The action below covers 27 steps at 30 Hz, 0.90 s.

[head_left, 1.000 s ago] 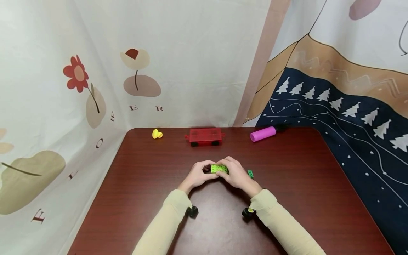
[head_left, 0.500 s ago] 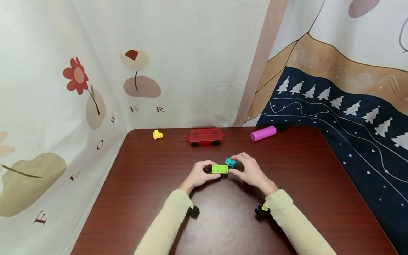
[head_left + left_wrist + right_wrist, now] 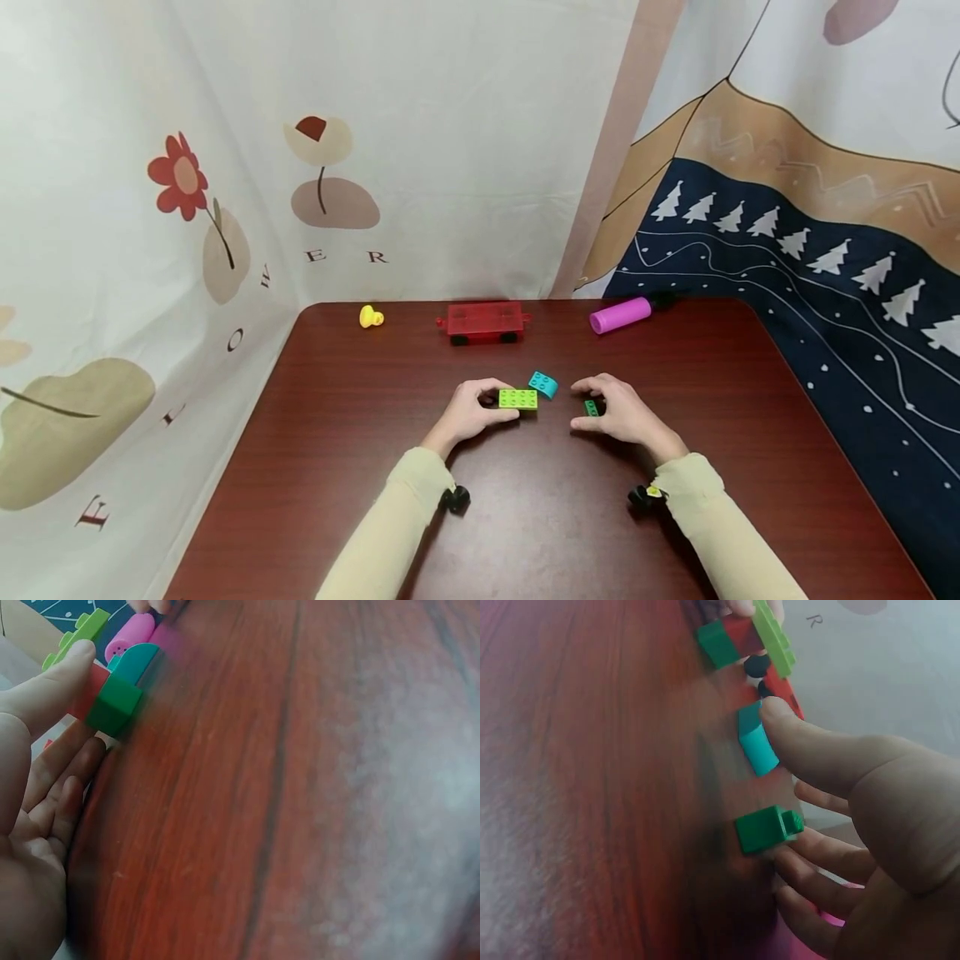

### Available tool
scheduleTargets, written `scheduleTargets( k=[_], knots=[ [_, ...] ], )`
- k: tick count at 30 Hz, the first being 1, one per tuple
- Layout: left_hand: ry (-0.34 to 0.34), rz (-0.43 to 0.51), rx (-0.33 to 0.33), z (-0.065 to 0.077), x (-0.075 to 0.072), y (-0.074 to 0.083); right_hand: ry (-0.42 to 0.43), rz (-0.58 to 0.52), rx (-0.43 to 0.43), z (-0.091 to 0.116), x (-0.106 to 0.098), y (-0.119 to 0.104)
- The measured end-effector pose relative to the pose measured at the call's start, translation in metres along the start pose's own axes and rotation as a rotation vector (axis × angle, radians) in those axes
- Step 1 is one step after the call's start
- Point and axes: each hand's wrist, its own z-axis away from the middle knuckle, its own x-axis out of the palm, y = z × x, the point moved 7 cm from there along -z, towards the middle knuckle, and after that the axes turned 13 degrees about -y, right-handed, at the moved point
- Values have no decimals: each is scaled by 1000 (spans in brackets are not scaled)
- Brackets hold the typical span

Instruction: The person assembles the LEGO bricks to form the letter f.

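Observation:
My left hand (image 3: 467, 414) grips a small stack of toy building bricks between thumb and fingers. Its top is a lime green studded brick (image 3: 517, 399); under that, the left wrist view shows a red brick (image 3: 90, 690) and a green brick (image 3: 116, 703) at the bottom. Just behind the stack's right end lies a teal brick (image 3: 543, 384) with a curved side. Further right, my right hand (image 3: 630, 417) has thumb and fingers spread around a small green brick (image 3: 759, 829), which stands on the table between them.
Along the far edge of the brown table (image 3: 360, 467) sit a yellow knob-like piece (image 3: 371, 317), a red wheeled base (image 3: 483, 320) and a purple cylinder (image 3: 620, 316) with a dark end. Printed cloth (image 3: 450, 167) hangs right behind that edge.
My right hand has come off the stack, let go of the teal brick behind it, and moved right to the small green brick. The left hand stays in place with the stack.

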Motion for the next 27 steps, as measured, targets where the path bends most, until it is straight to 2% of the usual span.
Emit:
scheduleTargets(
  k=[7,20,27],
  knots=[
    [1,-4,18,0,1,2,8,8,17,3,2,6],
    [4,4,-21,2,4,-2,1,-2,34,5,2,10],
    [6,14,-14,1,2,0,19,-14,36,6,-4,15]
  ],
)
